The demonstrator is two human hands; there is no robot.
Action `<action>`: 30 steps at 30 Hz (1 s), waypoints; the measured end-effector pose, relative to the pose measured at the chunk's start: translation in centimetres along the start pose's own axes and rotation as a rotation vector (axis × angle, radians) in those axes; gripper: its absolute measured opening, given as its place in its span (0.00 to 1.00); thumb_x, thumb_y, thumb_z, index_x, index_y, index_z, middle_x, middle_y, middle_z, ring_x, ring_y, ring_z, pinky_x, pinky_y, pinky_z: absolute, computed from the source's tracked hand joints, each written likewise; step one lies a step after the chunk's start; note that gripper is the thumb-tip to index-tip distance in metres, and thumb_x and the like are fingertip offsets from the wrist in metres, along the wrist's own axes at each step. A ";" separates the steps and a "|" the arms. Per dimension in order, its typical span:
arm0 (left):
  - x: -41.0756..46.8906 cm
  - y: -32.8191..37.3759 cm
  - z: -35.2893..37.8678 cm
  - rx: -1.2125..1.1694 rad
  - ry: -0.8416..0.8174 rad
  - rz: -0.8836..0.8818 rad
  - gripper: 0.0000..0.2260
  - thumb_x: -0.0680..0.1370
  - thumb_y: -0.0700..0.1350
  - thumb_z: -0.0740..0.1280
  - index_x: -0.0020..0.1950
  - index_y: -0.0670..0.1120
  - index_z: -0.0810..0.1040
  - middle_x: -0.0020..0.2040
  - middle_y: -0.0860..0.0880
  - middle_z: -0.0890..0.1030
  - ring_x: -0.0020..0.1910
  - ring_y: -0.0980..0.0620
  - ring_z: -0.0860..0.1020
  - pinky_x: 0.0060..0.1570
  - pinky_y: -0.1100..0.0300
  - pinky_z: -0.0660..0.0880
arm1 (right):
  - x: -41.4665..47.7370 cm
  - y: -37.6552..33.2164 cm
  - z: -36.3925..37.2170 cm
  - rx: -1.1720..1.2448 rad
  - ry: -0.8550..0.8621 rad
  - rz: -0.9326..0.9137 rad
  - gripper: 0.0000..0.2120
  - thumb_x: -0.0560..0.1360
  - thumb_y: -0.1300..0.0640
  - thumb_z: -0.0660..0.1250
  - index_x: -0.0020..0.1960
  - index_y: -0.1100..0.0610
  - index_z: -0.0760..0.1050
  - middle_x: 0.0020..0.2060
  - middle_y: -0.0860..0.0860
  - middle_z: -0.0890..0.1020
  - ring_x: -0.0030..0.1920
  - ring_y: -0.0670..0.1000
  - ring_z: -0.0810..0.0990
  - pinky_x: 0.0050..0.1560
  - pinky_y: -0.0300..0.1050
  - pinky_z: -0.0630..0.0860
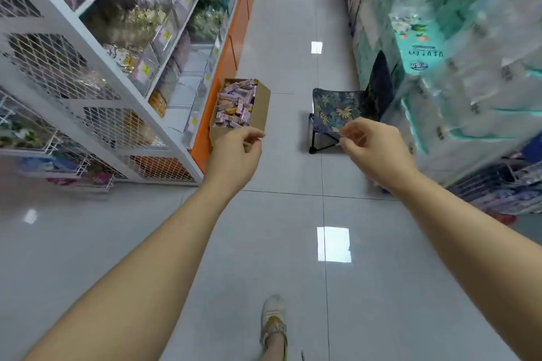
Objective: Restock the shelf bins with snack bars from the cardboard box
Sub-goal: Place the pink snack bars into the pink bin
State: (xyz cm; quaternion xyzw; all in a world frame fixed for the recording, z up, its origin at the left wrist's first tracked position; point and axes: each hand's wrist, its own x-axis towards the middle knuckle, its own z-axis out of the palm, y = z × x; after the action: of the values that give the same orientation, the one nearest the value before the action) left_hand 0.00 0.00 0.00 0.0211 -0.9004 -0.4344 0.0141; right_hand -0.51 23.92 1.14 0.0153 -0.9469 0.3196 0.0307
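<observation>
Below, snack bars (pixel 234 105) in cardboard box (pixel 262 107)

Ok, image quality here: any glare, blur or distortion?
Head view: ceiling lights glare as bright patches on the floor tiles; stacked packs on the right smear with motion blur; wide-angle bends the shelf; cardboard box is fairly sharp.

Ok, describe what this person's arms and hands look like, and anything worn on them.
Both forearms are bare as far as the frame shows, with no sleeves in view. The left hand and right hand wear no gloves, and no watch, bracelet or ring is visible.
</observation>
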 end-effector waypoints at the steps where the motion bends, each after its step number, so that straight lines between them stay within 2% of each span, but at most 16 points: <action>1: 1.4 -0.1 0.0 -0.001 -0.013 -0.007 0.09 0.79 0.42 0.62 0.55 0.52 0.79 0.47 0.51 0.81 0.46 0.52 0.78 0.48 0.53 0.77 | 1.2 0.0 0.3 0.007 0.005 0.019 0.06 0.75 0.55 0.65 0.50 0.49 0.79 0.38 0.41 0.77 0.41 0.47 0.77 0.45 0.45 0.75; 4: 5.3 -0.4 0.6 -0.020 -0.037 -0.021 0.10 0.79 0.42 0.62 0.56 0.50 0.79 0.47 0.51 0.81 0.46 0.53 0.77 0.45 0.61 0.75 | 4.7 0.1 1.0 -0.005 0.008 0.070 0.06 0.74 0.55 0.65 0.50 0.50 0.79 0.38 0.42 0.78 0.41 0.47 0.77 0.46 0.45 0.76; 8: 10.2 0.0 1.8 -0.041 -0.070 0.020 0.09 0.79 0.41 0.62 0.55 0.49 0.79 0.44 0.56 0.79 0.42 0.60 0.76 0.41 0.72 0.71 | 9.8 0.8 1.4 0.010 0.014 0.082 0.07 0.74 0.55 0.65 0.50 0.51 0.79 0.38 0.43 0.78 0.40 0.46 0.77 0.45 0.45 0.77; 11: 14.7 -0.1 2.8 -0.048 -0.056 0.014 0.09 0.79 0.42 0.63 0.55 0.50 0.80 0.45 0.54 0.80 0.43 0.60 0.76 0.42 0.72 0.71 | 14.1 1.5 1.8 0.032 0.008 0.075 0.07 0.74 0.55 0.65 0.51 0.51 0.79 0.39 0.43 0.78 0.40 0.46 0.78 0.47 0.47 0.77; 14: 19.7 0.2 4.0 -0.028 -0.030 0.021 0.08 0.78 0.42 0.64 0.52 0.51 0.80 0.45 0.54 0.80 0.41 0.60 0.75 0.38 0.75 0.68 | 19.1 2.5 1.8 0.038 -0.026 0.056 0.07 0.75 0.54 0.64 0.51 0.51 0.79 0.39 0.42 0.78 0.41 0.47 0.79 0.47 0.50 0.78; 17: 24.8 0.9 5.2 -0.024 -0.018 -0.002 0.08 0.78 0.41 0.64 0.53 0.51 0.80 0.46 0.51 0.81 0.43 0.57 0.77 0.43 0.68 0.73 | 24.8 3.6 1.6 0.047 -0.039 0.033 0.07 0.75 0.55 0.64 0.51 0.51 0.79 0.38 0.41 0.78 0.42 0.47 0.78 0.47 0.49 0.78; 20: 30.0 1.9 6.7 -0.001 -0.028 -0.045 0.08 0.78 0.41 0.63 0.52 0.52 0.80 0.44 0.47 0.82 0.37 0.57 0.75 0.39 0.64 0.72 | 30.3 4.7 1.2 0.030 -0.069 0.020 0.07 0.75 0.55 0.64 0.51 0.51 0.79 0.37 0.41 0.77 0.41 0.46 0.78 0.46 0.45 0.76; 23: 34.6 2.7 7.7 0.024 -0.049 -0.077 0.08 0.79 0.43 0.63 0.53 0.52 0.80 0.41 0.46 0.81 0.37 0.54 0.76 0.39 0.60 0.73 | 35.3 5.3 1.2 0.007 -0.114 -0.013 0.06 0.76 0.55 0.64 0.50 0.50 0.78 0.38 0.41 0.78 0.42 0.46 0.78 0.45 0.44 0.76; 27: 39.6 3.0 7.2 -0.001 -0.032 -0.098 0.10 0.79 0.43 0.62 0.56 0.49 0.80 0.43 0.47 0.82 0.38 0.55 0.77 0.40 0.62 0.73 | 41.1 5.1 2.1 0.000 -0.173 -0.028 0.06 0.75 0.54 0.63 0.50 0.50 0.78 0.38 0.39 0.77 0.41 0.46 0.79 0.47 0.48 0.78; 29: 42.0 2.5 6.4 0.003 -0.015 -0.104 0.10 0.79 0.42 0.62 0.57 0.48 0.80 0.43 0.53 0.81 0.37 0.62 0.75 0.36 0.72 0.70 | 43.8 4.7 2.9 -0.006 -0.204 -0.052 0.06 0.76 0.54 0.63 0.50 0.50 0.78 0.38 0.39 0.78 0.42 0.47 0.79 0.47 0.49 0.78; 30: 43.3 2.2 6.0 0.000 0.001 -0.111 0.10 0.79 0.41 0.62 0.56 0.47 0.80 0.39 0.56 0.79 0.34 0.65 0.74 0.31 0.73 0.67 | 45.2 4.4 3.3 -0.008 -0.213 -0.062 0.06 0.76 0.54 0.63 0.51 0.50 0.78 0.37 0.39 0.78 0.42 0.47 0.79 0.47 0.49 0.78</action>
State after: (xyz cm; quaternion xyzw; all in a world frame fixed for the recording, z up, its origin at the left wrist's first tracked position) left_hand -43.57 3.86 -1.68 0.0716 -0.8978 -0.4345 -0.0094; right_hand -45.93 25.02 -1.09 0.0783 -0.9452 0.3112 -0.0603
